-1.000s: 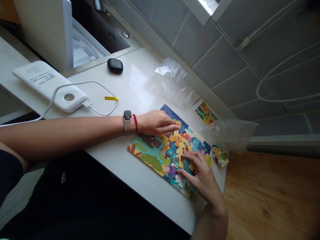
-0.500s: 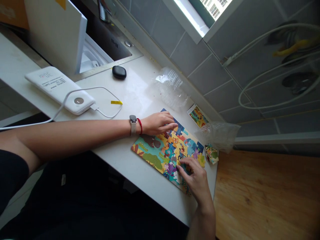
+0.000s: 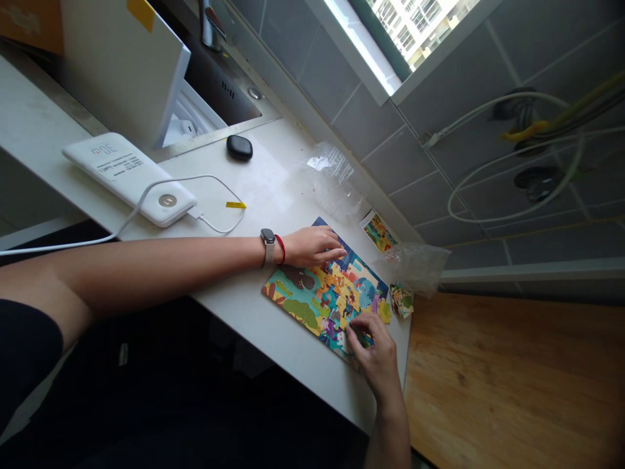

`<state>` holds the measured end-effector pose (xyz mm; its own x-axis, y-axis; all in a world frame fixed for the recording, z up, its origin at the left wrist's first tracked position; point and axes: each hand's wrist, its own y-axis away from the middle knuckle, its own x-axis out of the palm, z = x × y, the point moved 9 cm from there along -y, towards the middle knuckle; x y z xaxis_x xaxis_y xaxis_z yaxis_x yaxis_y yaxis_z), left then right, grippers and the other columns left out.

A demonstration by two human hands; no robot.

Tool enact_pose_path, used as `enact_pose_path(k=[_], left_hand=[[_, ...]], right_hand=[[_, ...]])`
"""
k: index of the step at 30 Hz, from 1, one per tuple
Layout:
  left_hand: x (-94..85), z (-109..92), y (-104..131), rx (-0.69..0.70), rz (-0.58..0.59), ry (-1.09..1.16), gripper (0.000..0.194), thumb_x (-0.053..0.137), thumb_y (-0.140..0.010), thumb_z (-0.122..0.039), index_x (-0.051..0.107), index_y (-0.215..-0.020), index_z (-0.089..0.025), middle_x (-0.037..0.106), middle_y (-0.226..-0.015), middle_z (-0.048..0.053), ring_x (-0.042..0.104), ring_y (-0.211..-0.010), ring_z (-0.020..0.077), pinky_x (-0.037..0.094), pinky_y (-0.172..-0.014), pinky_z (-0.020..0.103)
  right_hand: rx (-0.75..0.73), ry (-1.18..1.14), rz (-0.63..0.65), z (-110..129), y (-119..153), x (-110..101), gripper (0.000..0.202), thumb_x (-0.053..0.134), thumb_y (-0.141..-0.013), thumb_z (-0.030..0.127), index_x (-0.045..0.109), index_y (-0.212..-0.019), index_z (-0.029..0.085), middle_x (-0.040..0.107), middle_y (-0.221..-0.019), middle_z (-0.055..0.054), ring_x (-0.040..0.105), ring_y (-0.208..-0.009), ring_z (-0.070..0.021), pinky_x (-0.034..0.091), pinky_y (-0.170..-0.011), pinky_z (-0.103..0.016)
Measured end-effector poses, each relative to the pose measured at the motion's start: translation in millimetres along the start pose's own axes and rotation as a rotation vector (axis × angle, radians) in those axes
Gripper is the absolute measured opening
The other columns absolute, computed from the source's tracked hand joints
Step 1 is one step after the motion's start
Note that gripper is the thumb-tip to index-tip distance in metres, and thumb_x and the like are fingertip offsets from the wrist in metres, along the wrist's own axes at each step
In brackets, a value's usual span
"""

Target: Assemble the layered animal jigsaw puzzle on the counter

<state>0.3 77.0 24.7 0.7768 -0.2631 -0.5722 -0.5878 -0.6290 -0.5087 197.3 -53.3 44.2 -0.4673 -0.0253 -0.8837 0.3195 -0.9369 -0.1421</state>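
A colourful animal jigsaw puzzle (image 3: 303,312) lies on the white counter, with several pieces joined in its board. My left hand (image 3: 315,247), with a watch and a red string at the wrist, rests on the puzzle's upper edge, fingers stretched out and holding nothing. Over the lower right part of the puzzle is my right hand (image 3: 374,342), its thumb and index finger curled towards each other at the pieces; anything between the tips is too small to make out. A small stack of loose pieces (image 3: 402,301) sits just right of the puzzle.
A picture card (image 3: 378,231) and clear plastic bags (image 3: 417,267) lie near the wall. Further left are a black case (image 3: 239,148), a white power bank (image 3: 129,179) with its cable, and a sink (image 3: 229,91). A wooden board (image 3: 512,371) is at the right.
The camera view has shifted slightly. My left hand stays on the puzzle, and my right hand remains at its lower right part with the fingers still bent.
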Motion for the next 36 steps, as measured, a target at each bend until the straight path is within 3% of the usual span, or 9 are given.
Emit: enact_pose_path(k=[10, 14, 19, 26, 33, 36], left_hand=[[13.1, -8, 3, 0.065, 0.087, -0.136, 0.039, 0.052, -0.109, -0.039, 0.073, -0.083, -0.018, 0.073, -0.088, 0.009, 0.06, -0.086, 0.0222, 0.046, -0.084, 0.035], [14.3, 0, 6, 0.0, 0.066, -0.251, 0.028, 0.06, -0.105, -0.04, 0.075, -0.108, -0.017, 0.072, -0.117, 0.014, 0.062, -0.111, 0.0282, 0.047, -0.097, 0.039], [21.4, 13, 10, -0.06, 0.063, -0.349, 0.03, 0.06, -0.1, -0.021, 0.067, -0.128, -0.015, 0.067, -0.133, 0.016, 0.053, -0.134, 0.0329, 0.044, -0.11, 0.043], [24.1, 16, 12, -0.064, 0.058, -0.328, 0.031, 0.053, -0.103, -0.023, 0.064, -0.132, -0.016, 0.067, -0.133, 0.015, 0.056, -0.134, 0.0314, 0.044, -0.113, 0.043], [11.2, 19, 7, -0.161, -0.012, -0.096, 0.043, 0.027, -0.114, -0.037, 0.062, -0.131, -0.018, 0.072, -0.12, 0.012, 0.066, -0.112, 0.0246, 0.046, -0.104, 0.038], [6.6, 23, 6, -0.211, -0.02, -0.026, 0.048, 0.023, -0.114, -0.041, 0.06, -0.133, -0.018, 0.073, -0.125, 0.012, 0.066, -0.115, 0.0251, 0.046, -0.105, 0.038]], right_hand=[[0.001, 0.026, 0.097, 1, 2, 9, 0.02, 0.067, -0.102, 0.041, 0.074, -0.103, 0.022, 0.074, -0.101, -0.009, 0.072, -0.093, -0.0232, 0.06, -0.081, -0.035], [-0.042, 0.056, 0.099, 3, -4, 10, 0.017, 0.065, -0.104, 0.035, 0.075, -0.099, 0.022, 0.075, -0.098, -0.008, 0.073, -0.089, -0.0222, 0.061, -0.08, -0.035], [-0.102, 0.101, 0.086, 4, -9, 13, 0.012, 0.065, -0.103, 0.028, 0.076, -0.102, 0.022, 0.075, -0.1, -0.009, 0.074, -0.091, -0.022, 0.063, -0.083, -0.036], [-0.232, 0.157, -0.002, 8, -12, 16, 0.011, 0.065, -0.103, 0.023, 0.076, -0.104, 0.021, 0.076, -0.099, -0.008, 0.075, -0.09, -0.0213, 0.064, -0.083, -0.036], [-0.255, 0.147, -0.074, 13, -14, 17, 0.009, 0.066, -0.102, 0.022, 0.075, -0.104, 0.021, 0.078, -0.098, -0.009, 0.076, -0.09, -0.0225, 0.065, -0.084, -0.037], [-0.263, 0.133, -0.091, 17, -15, 15, 0.009, 0.066, -0.101, 0.02, 0.074, -0.104, 0.021, 0.078, -0.096, -0.009, 0.076, -0.089, -0.0223, 0.065, -0.083, -0.036]])
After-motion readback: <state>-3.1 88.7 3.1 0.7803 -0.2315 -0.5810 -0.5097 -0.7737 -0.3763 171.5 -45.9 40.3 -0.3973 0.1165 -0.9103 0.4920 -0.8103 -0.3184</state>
